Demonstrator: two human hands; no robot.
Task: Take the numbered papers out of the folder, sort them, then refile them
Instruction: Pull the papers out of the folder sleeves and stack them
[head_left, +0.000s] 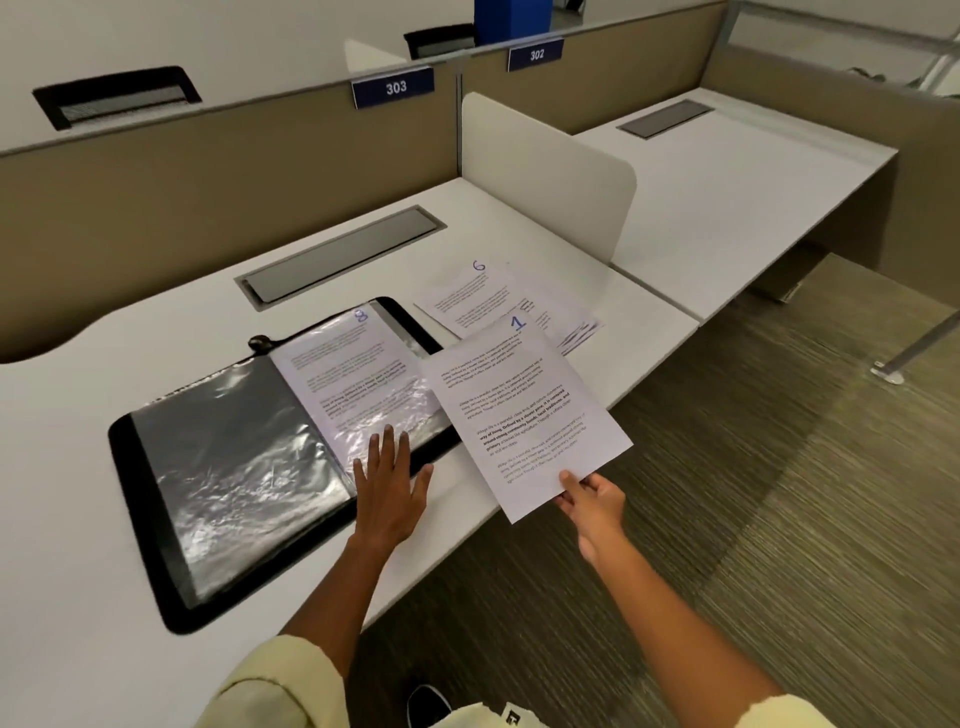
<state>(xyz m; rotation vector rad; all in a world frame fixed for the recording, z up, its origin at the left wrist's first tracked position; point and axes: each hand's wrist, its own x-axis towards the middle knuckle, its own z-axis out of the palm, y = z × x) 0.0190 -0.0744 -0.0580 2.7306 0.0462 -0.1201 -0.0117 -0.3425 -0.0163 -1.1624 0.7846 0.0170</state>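
The open folder (249, 467) lies on the desk (78, 415), toward its near edge. In the folder's right-hand sleeve sits the sheet marked 8 (358, 374). The left hand (389, 483) rests flat on that sleeve's near corner. At three o'clock from the folder, the right hand (592, 501) holds the sheet marked 1 (519, 410) by its near edge — it overlaps the folder's right rim and juts past the desk edge. At one o'clock lies the sheet marked 6 (467, 296), atop what may be further sheets. A cable hatch (337, 257) sits at twelve o'clock — behind the folder.
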